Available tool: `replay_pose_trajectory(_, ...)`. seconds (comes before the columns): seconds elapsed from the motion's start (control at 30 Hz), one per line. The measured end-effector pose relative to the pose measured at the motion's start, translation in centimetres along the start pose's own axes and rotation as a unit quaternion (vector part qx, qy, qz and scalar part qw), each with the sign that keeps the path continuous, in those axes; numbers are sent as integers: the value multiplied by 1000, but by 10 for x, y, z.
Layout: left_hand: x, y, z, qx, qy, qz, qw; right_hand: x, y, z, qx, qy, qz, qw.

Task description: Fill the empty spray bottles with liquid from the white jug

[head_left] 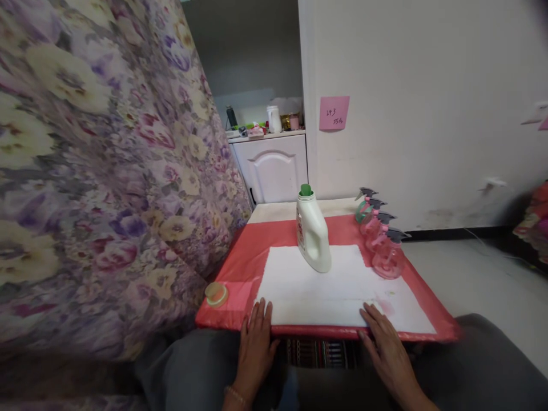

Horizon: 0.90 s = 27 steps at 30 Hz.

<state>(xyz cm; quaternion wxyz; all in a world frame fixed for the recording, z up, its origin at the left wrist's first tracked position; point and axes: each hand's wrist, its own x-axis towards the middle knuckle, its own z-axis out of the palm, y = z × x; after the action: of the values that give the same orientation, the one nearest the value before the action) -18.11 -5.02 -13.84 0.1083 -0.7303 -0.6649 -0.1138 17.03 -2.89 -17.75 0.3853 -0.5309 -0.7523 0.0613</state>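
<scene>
Left hand: open on the worktop's near edge.
Right hand: open, perhaps to flatten the white sheet.
Jug: mid-worktop, on the sheet, which probably catches drips.
Spray bottles: right edge, likely out of my way.

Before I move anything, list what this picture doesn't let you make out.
All in the head view:
Jug: its contents, hidden by its walls.
Label: its wording, too small and turned sideways.
White sheet: the patch beneath the jug, covered by its base.
Rear spray bottles: partly hidden by the nearest bottle and one another.
Left hand and right hand: palms, hidden by their backs.
</scene>
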Motion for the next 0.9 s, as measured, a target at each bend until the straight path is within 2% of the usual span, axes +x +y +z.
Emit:
replay_pose_trajectory(0.2,2,-5,1,-23,7,-6,1000,2,-1,-3,7,7,-3,1000)
replay_pose_trajectory(0.53,4,-21,6,-80,-1,-4,997,6,-3,-12,58,18,34,998)
replay_pose_trajectory(0.73,16,-18,1,-84,47,23,995,27,4,-31,27,44,39,998)
replay_pose_trajectory(0.9,33,-33,-3,-115,60,-3,992,52,21,-43,-16,20,48,999)
